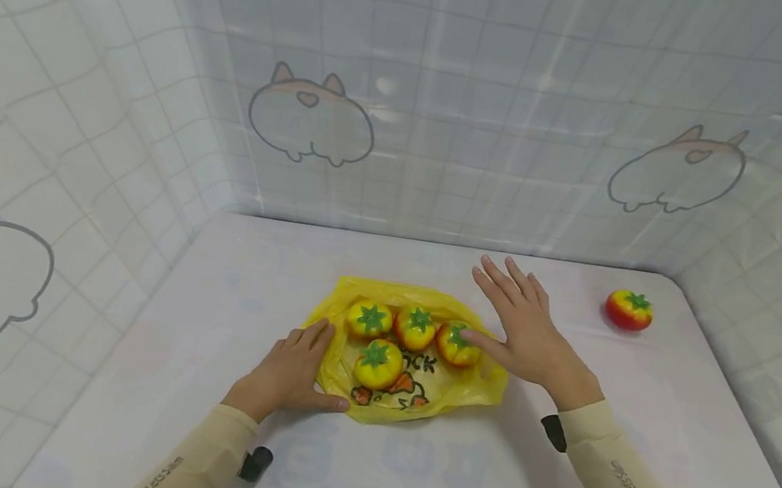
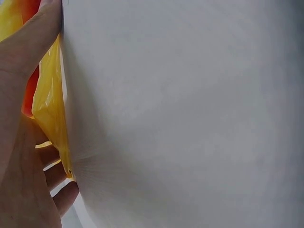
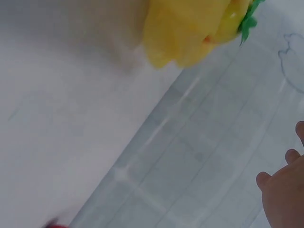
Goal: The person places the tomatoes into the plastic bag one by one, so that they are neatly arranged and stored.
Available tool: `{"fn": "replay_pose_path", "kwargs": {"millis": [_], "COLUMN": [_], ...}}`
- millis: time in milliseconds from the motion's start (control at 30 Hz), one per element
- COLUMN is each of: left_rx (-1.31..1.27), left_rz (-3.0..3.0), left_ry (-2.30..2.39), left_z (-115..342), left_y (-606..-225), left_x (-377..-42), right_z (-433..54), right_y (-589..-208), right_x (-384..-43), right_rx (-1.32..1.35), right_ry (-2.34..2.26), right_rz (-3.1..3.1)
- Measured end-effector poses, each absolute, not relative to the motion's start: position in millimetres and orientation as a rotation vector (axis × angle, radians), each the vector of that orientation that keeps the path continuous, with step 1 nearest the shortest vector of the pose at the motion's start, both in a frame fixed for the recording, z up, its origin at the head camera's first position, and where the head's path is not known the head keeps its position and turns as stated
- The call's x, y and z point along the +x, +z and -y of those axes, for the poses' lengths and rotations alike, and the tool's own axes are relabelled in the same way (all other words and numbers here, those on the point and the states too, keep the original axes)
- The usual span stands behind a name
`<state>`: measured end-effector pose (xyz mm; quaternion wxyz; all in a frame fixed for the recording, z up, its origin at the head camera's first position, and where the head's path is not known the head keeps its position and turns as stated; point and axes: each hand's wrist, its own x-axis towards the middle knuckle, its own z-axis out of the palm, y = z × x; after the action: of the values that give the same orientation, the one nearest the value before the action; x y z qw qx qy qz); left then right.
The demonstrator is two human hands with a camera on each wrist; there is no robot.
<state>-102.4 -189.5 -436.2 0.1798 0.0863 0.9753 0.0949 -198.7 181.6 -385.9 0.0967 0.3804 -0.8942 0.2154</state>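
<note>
A yellow plastic bag [image 1: 454,401] with black lettering and a cartoon print lies spread on the table. Several toy tomatoes [image 1: 379,364], yellow and red with green star-shaped tops, sit on or inside it; I cannot tell which. My left hand [image 1: 292,368] rests along the bag's left side, thumb stretched to its front edge; in the left wrist view the yellow plastic [image 2: 50,102] shows beside the thumb and fingers. Spread fingers mark my right hand [image 1: 525,336], raised by the bag's right side, its thumb overlapping the rightmost tomato in the head view. It holds nothing.
One more red-and-yellow toy tomato [image 1: 628,310] sits at the table's back right. The white table [image 1: 242,272] is bordered behind and on both sides by hanging pale checked sheets [image 1: 453,135] with cartoon animal prints.
</note>
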Motion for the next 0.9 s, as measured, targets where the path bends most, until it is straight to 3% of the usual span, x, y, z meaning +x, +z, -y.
{"fn": "replay_pose_path", "kwargs": {"millis": [533, 900], "left_rx": [0.239, 0.241], "left_rz": [-2.775, -2.77], "left_ry": [0.283, 0.298], "left_z": [190, 190], "left_y": [-441, -441], "left_x": [-100, -99], "right_z": [-248, -280], "right_y": [-383, -397], "right_x": [-205, -212], "right_rx": [0.795, 0.718], "right_ry": [0.543, 0.542], "right_rz": [2.73, 2.709]}}
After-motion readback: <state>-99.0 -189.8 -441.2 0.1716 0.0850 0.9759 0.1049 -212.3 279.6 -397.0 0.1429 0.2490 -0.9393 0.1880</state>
